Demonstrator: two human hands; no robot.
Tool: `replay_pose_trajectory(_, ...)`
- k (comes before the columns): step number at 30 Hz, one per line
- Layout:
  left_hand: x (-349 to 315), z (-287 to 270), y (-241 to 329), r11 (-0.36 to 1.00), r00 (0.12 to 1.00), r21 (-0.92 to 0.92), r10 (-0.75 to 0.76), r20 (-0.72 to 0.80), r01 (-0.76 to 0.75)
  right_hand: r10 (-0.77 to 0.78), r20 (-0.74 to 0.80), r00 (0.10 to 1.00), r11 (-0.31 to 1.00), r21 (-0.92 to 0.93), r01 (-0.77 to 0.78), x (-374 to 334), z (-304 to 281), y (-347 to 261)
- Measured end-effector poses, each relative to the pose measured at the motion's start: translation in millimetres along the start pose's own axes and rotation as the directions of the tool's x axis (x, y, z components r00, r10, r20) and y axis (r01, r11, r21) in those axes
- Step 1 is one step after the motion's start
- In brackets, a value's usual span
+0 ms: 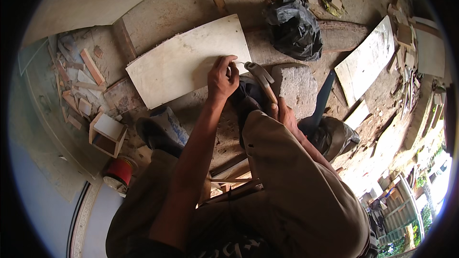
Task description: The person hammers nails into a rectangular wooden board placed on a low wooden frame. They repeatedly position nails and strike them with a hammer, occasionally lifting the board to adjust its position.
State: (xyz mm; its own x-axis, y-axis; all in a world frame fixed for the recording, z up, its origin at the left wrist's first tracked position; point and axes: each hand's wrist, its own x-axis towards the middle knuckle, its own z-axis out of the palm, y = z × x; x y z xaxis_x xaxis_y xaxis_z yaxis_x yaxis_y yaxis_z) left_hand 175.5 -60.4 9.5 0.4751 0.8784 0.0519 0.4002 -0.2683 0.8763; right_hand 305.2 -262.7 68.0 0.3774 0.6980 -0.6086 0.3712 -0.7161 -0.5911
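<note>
My left hand point(224, 77) is over the right end of a pale wooden board point(184, 59), its fingers curled in a pinch. A thin, light sliver at the fingertips looks like a nail point(241, 62); its lower end is hard to make out. In my right hand point(283, 114) is a hammer point(267, 88), gripped by its wooden handle above my right knee. The grey metal hammer head is beside the nail, close to the left fingertips and the board's right edge. Beneath the hammer, my dark shoe partly shows.
A rough stone block point(295, 88) stands right of the hammer, with a black plastic bag point(294, 28) beyond. Wood scraps point(79, 83), a small wooden box point(107, 134) and a red can point(118, 171) lie left. Another pale board point(366, 62) rests at right.
</note>
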Motion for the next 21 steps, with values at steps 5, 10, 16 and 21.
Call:
replay_pose_trajectory(5,0,0,0,1.000,1.000,-0.012,-0.016,0.016,0.017,0.014,-0.043,0.999,0.997,0.076,-0.011,1,-1,-7)
replay_pose_trajectory(10,-2,2,0,0.999,0.999,-0.015,-0.029,0.021,0.029,-0.044,-0.073,0.996,0.995,0.084,0.050,3,0,-2)
replay_pose_trajectory(16,1,2,-5,0.999,0.999,0.002,0.044,-0.012,-0.044,0.021,-0.036,0.999,1.000,0.013,-0.020,9,2,-6)
replay_pose_trajectory(21,1,5,-2,0.997,0.997,0.007,0.074,-0.006,-0.074,-0.174,-0.205,0.963,0.974,0.109,0.199,-2,0,-5)
